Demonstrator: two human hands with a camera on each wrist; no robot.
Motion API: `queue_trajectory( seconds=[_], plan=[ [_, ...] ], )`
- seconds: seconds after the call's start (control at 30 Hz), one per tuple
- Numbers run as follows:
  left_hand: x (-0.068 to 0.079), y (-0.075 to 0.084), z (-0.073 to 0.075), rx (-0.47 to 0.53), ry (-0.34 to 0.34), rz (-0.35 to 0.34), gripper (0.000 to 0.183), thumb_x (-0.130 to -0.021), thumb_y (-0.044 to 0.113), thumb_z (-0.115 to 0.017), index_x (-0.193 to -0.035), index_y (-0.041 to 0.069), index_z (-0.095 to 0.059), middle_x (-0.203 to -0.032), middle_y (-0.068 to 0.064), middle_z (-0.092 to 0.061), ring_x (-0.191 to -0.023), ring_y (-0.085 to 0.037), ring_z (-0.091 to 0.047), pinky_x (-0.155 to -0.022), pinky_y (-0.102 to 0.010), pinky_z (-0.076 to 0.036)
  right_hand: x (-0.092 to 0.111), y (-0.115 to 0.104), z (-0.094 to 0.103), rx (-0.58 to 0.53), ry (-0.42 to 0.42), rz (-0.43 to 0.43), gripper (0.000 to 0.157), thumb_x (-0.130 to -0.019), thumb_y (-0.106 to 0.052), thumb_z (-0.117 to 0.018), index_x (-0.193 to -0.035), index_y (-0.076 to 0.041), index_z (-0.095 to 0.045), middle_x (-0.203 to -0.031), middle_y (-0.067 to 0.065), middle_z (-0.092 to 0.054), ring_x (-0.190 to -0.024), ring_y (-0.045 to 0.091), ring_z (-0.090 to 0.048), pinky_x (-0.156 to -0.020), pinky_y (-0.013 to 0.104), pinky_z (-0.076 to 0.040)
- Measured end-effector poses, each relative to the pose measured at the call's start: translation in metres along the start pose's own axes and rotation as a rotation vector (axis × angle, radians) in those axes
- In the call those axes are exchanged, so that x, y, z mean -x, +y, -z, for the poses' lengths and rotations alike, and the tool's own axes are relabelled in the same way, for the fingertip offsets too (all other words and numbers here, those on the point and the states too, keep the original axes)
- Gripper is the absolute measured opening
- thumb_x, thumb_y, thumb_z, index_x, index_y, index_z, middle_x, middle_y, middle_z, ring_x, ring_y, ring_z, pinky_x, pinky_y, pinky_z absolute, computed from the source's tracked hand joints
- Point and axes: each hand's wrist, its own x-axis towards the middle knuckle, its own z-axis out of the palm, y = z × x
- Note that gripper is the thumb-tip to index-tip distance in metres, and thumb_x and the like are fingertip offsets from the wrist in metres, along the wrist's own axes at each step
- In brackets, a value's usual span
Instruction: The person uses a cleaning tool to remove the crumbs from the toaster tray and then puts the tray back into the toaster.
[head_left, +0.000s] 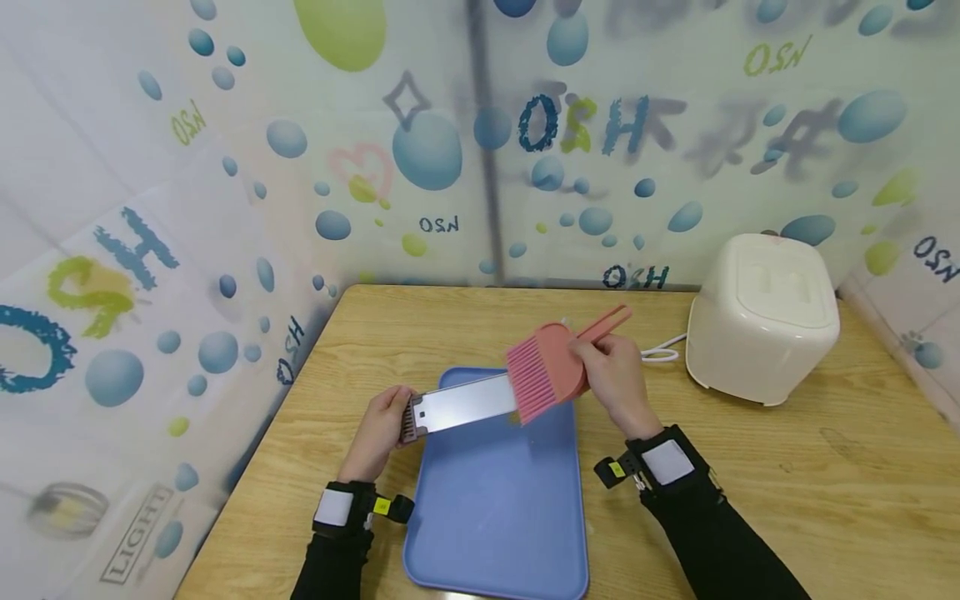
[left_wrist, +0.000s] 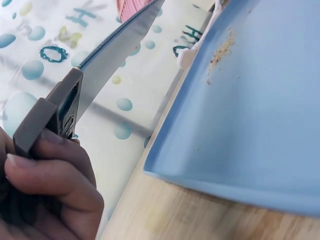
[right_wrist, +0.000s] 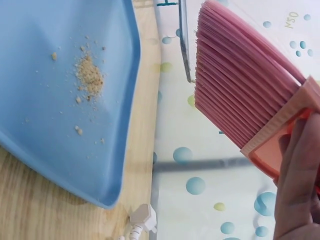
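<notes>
My left hand [head_left: 381,429] grips the dark slotted end of a flat metal crumb tray [head_left: 467,404], tilted above the far part of a blue tray [head_left: 502,517]. In my right hand [head_left: 618,383] is a pink brush [head_left: 553,360], held near the base of its handle. Its bristles [right_wrist: 240,75] are at the far end of the crumb tray; whether they touch, I cannot tell. A small heap of tan crumbs [right_wrist: 90,77] lies on the blue tray, with loose bits scattered around it.
A cream toaster [head_left: 765,325] stands at the back right of the wooden table [head_left: 750,483]. Its white cord [head_left: 660,355] lies beside it, and a plug [right_wrist: 142,217] shows near the blue tray in the right wrist view. Patterned sheeting [head_left: 420,250] borders the table behind and at the left.
</notes>
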Motion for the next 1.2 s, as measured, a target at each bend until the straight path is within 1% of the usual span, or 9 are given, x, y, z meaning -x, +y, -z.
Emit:
queue_trajectory(
  seconds=[0.23,0.33,0.43,0.57,0.7,0.77,0.83,1.03,1.2],
  plan=[
    [0.001,0.001,0.0,-0.009,0.01,0.006,0.035,-0.1,0.031,-0.036,-0.097,0.003,-0.057,-0.072,-0.011,-0.05,-0.051,-0.018,-0.045,-0.041,-0.025,-0.032,-0.005,-0.009,0.005,-0.009,0.023,0.013,0.028,-0.089,-0.03,-0.058,-0.085,-0.004,-0.066,-0.068,0.01,-0.062,-0.055,0.022,-0.056,-0.044,0.029,-0.044],
    [0.001,0.002,-0.001,-0.022,0.014,0.008,0.035,-0.1,0.031,-0.036,-0.097,0.004,-0.058,-0.074,-0.011,-0.051,-0.052,-0.019,-0.046,-0.042,-0.025,-0.032,-0.005,-0.017,0.002,-0.037,-0.004,0.041,0.028,-0.089,-0.031,-0.058,-0.087,-0.004,-0.066,-0.069,0.01,-0.062,-0.056,0.023,-0.057,-0.045,0.03,-0.045],
    [0.0,0.001,-0.002,-0.027,0.013,0.006,0.035,-0.1,0.031,-0.035,-0.097,0.005,-0.058,-0.075,-0.012,-0.052,-0.054,-0.019,-0.047,-0.042,-0.025,-0.033,-0.004,-0.026,-0.005,-0.078,-0.07,0.071,0.029,-0.09,-0.032,-0.058,-0.09,-0.004,-0.066,-0.071,0.01,-0.063,-0.058,0.024,-0.058,-0.047,0.031,-0.047],
    [-0.001,0.0,-0.004,-0.018,0.01,-0.008,0.034,-0.1,0.031,-0.035,-0.096,0.006,-0.058,-0.075,-0.013,-0.051,-0.053,-0.02,-0.046,-0.041,-0.025,-0.032,-0.002,-0.038,-0.016,-0.143,-0.206,0.093,0.029,-0.091,-0.03,-0.057,-0.1,-0.003,-0.064,-0.077,0.012,-0.064,-0.062,0.024,-0.06,-0.052,0.034,-0.05],
    [-0.001,0.001,-0.007,-0.004,0.007,-0.026,0.034,-0.1,0.031,-0.036,-0.095,0.005,-0.058,-0.073,-0.012,-0.049,-0.053,-0.019,-0.045,-0.04,-0.025,-0.03,0.001,-0.047,-0.028,-0.212,-0.325,0.096,0.036,-0.092,-0.021,-0.056,-0.123,-0.004,-0.05,-0.087,0.017,-0.064,-0.066,0.026,-0.062,-0.052,0.038,-0.051],
    [-0.001,0.001,-0.009,0.0,0.003,-0.029,0.034,-0.1,0.03,-0.037,-0.094,0.004,-0.057,-0.073,-0.011,-0.049,-0.053,-0.019,-0.044,-0.04,-0.026,-0.03,0.003,-0.051,-0.033,-0.252,-0.364,0.085,0.042,-0.092,-0.015,-0.056,-0.129,-0.003,-0.042,-0.09,0.021,-0.063,-0.068,0.027,-0.062,-0.052,0.04,-0.051],
    [-0.001,0.002,-0.01,0.002,-0.001,-0.027,0.033,-0.1,0.03,-0.037,-0.094,0.005,-0.058,-0.073,-0.011,-0.049,-0.053,-0.019,-0.044,-0.04,-0.026,-0.031,0.006,-0.058,-0.037,-0.277,-0.395,0.071,0.042,-0.092,-0.012,-0.055,-0.129,-0.001,-0.039,-0.091,0.023,-0.062,-0.069,0.029,-0.062,-0.052,0.041,-0.051],
    [0.0,0.005,-0.012,-0.003,-0.032,-0.018,0.034,-0.1,0.03,-0.036,-0.094,0.004,-0.057,-0.073,-0.011,-0.049,-0.053,-0.019,-0.043,-0.04,-0.026,-0.032,0.015,-0.068,-0.047,-0.272,-0.484,0.097,0.028,-0.094,-0.01,-0.051,-0.115,0.007,-0.045,-0.085,0.024,-0.062,-0.065,0.03,-0.062,-0.052,0.045,-0.051],
    [0.008,0.021,-0.015,0.006,-0.077,-0.024,0.031,-0.101,0.022,-0.033,-0.097,0.001,-0.055,-0.074,-0.014,-0.048,-0.053,-0.019,-0.042,-0.042,-0.026,-0.033,0.019,-0.064,-0.055,-0.256,-0.545,0.089,0.028,-0.095,-0.011,-0.049,-0.115,0.007,-0.044,-0.085,0.023,-0.063,-0.065,0.03,-0.062,-0.053,0.048,-0.05]
  ],
)
